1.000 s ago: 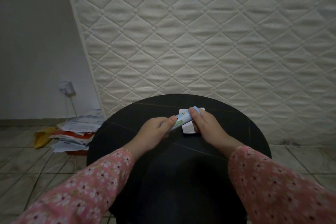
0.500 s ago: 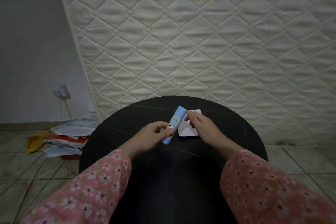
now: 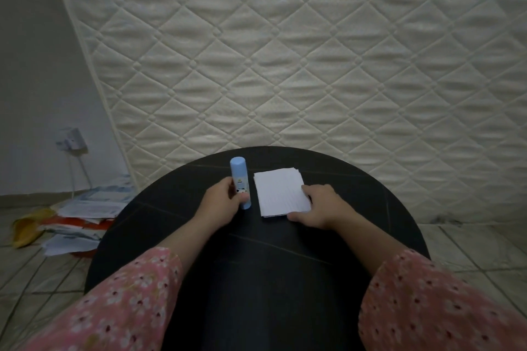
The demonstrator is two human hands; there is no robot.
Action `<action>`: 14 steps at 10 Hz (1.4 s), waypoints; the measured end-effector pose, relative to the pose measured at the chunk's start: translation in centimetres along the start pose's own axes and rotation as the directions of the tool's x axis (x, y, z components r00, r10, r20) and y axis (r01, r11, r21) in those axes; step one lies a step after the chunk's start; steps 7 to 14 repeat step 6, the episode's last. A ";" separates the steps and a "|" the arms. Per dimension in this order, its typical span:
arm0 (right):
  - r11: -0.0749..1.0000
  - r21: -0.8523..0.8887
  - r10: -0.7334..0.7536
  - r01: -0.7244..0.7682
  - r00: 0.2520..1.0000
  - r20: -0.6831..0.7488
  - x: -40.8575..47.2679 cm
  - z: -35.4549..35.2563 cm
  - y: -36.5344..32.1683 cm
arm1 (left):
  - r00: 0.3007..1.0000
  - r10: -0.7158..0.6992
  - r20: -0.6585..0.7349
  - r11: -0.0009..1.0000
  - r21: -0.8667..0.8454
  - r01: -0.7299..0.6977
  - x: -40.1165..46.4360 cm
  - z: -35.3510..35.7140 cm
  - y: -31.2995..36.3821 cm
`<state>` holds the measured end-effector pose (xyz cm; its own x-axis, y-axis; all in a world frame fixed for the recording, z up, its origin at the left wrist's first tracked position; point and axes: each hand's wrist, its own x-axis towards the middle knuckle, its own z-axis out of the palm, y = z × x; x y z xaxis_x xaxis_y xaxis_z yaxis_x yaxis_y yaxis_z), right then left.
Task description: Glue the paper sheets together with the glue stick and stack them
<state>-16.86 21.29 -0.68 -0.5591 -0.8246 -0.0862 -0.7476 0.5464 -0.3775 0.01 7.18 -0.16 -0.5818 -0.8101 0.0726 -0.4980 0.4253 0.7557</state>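
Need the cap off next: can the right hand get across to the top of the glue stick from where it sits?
Probably yes. The right hand rests at the paper stack's near corner; the glue stick stands beside it, its cap clear above the left hand.

Round black tabletop (image 3: 356, 208) crossed by thin pale lines. Behind it, a white diamond-quilted mattress (image 3: 285, 51) stands upright against a plain wall (image 3: 28, 65). At left, a wall socket (image 3: 71, 139) with a white cable (image 3: 74, 171) hanging down. Below it, a loose pile of papers (image 3: 85, 208) and a yellow object (image 3: 27, 229) lie on the tiled floor (image 3: 34, 279).
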 end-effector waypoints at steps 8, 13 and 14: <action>0.999 0.010 -0.035 0.035 0.997 -0.063 0.6 0.2 -0.9 | 1.000 0.018 -0.022 1.000 0.019 -0.017 2.7 -1.5 -1.4; 0.999 0.010 -0.035 0.035 0.997 -0.063 0.6 0.2 -0.9 | 1.000 0.018 -0.022 1.000 0.019 -0.017 2.7 -1.5 -1.4; 0.999 0.010 -0.035 0.035 0.997 -0.063 0.6 0.2 -0.9 | 1.000 0.018 -0.022 1.000 0.019 -0.017 2.7 -1.5 -1.4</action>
